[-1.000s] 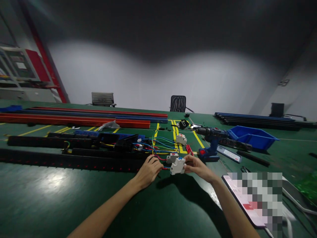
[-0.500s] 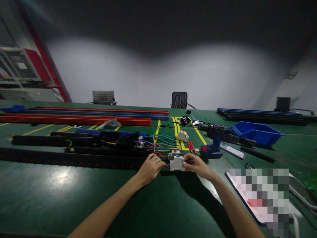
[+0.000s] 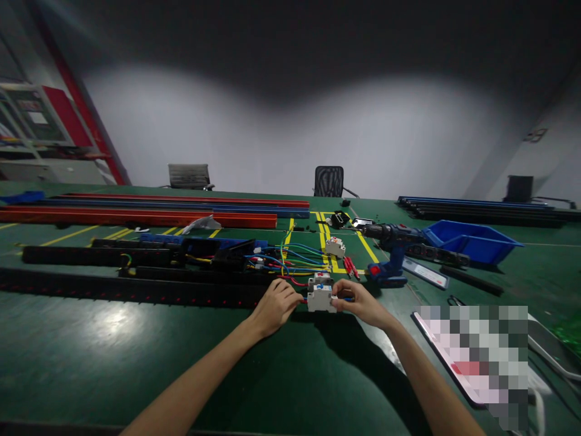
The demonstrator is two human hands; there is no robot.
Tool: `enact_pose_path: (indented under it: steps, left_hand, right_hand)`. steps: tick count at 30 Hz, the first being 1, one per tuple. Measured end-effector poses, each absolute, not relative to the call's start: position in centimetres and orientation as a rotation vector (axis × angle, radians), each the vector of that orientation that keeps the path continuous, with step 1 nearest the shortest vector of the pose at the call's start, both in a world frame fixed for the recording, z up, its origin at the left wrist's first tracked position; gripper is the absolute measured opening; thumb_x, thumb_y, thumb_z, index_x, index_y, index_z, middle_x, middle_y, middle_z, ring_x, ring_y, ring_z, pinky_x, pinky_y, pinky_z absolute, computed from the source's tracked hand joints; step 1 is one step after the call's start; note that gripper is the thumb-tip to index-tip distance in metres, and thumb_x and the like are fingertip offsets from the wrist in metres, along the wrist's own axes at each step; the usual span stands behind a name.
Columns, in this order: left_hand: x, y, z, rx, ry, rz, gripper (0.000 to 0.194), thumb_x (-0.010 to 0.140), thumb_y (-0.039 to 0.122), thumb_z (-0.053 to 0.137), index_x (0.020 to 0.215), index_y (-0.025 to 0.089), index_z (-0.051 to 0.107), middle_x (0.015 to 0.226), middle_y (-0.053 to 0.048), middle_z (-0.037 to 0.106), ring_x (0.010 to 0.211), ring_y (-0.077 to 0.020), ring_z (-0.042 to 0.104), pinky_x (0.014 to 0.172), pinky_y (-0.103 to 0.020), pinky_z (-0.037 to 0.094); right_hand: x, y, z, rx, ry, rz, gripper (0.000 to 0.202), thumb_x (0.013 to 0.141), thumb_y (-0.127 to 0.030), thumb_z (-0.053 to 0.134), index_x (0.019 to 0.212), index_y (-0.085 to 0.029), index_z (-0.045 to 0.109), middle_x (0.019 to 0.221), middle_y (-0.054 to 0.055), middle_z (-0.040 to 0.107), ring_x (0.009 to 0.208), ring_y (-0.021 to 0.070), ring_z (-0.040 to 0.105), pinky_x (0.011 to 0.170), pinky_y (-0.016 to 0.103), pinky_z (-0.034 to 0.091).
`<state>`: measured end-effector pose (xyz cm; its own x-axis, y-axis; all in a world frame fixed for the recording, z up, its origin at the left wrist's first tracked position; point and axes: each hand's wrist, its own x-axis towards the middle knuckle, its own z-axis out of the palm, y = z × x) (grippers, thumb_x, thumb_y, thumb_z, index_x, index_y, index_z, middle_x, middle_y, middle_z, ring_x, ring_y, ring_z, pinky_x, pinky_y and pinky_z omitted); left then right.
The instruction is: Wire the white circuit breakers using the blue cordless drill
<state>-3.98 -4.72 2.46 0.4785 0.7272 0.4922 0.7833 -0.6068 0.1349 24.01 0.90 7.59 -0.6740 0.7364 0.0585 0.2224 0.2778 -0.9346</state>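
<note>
- My left hand [image 3: 276,306] is curled nearly closed, its thumb and fingertips pinched on a short wire [image 3: 304,301] at the left side of the white switch [image 3: 321,299].
- My right hand [image 3: 361,304] is half closed, thumb and finger gripping that switch's right end; a bit of blue wire [image 3: 348,299] shows by these fingers, and I cannot tell whether they hold it too.
- The switch sits upright between my two hands, its blue lever on top.
- A second switch [image 3: 320,278], with a red mark, is just behind it.
- Beyond my hands lie loose coloured wires [image 3: 302,253] and a third switch [image 3: 334,246].
- Right of my right hand, a drill [image 3: 394,251] stands near a blue bin [image 3: 483,255].
- A long black strip [image 3: 136,289] runs left from behind my left hand.
</note>
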Motion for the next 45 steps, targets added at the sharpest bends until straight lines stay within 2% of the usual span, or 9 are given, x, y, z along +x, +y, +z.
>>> enact_pose_path:
  steps: [9, 28, 39, 45]
  left_hand:
    - [-3.9, -4.7, 2.5, -2.596, -1.369, -0.767, 0.018, 0.096, 0.020, 0.053, 0.109, 0.024, 0.066, 0.096, -0.003, 0.068, 0.098, -0.0209, 0.053, 0.096, -0.040, 0.036]
    - [-3.2, -4.9, 2.6, -2.537, -1.394, -0.770, 0.018, 0.093, 0.019, 0.058, 0.106, 0.025, 0.070, 0.095, -0.003, 0.070, 0.097, -0.0226, 0.054, 0.096, -0.045, 0.037]
    - [-2.6, -5.1, 2.4, -2.486, -1.448, -0.791, 0.020, 0.094, 0.019, 0.057, 0.108, 0.025, 0.070, 0.094, -0.003, 0.070, 0.099, -0.0230, 0.054, 0.095, -0.046, 0.038]
    - [-2.5, -5.0, 2.3, -2.464, -1.465, -0.834, 0.021, 0.094, 0.020, 0.057, 0.111, 0.025, 0.068, 0.099, -0.003, 0.069, 0.099, -0.0233, 0.055, 0.094, -0.046, 0.040]
  right_hand:
    - [24.0, 1.4, 7.0, -0.813, -2.069, 1.376, 0.029, 0.083, -0.042, 0.072, 0.094, -0.020, 0.059, 0.092, 0.002, 0.064, 0.084, 0.0172, 0.062, 0.075, 0.030, 0.048]
    - [23.7, 2.1, 5.6, -0.929, -2.138, 1.157, 0.021, 0.072, -0.022, 0.074, 0.087, -0.020, 0.059, 0.086, -0.001, 0.063, 0.083, 0.0178, 0.061, 0.075, 0.029, 0.049]
    - [23.6, 2.2, 5.1, -0.962, -2.168, 1.030, 0.020, 0.072, -0.019, 0.071, 0.088, -0.021, 0.058, 0.086, -0.001, 0.066, 0.082, 0.0187, 0.064, 0.074, 0.029, 0.049]
    - [23.9, 2.3, 4.9, -0.969, -2.155, 1.086, 0.022, 0.073, -0.023, 0.073, 0.089, -0.021, 0.059, 0.086, 0.000, 0.066, 0.081, 0.0188, 0.065, 0.072, 0.030, 0.050]
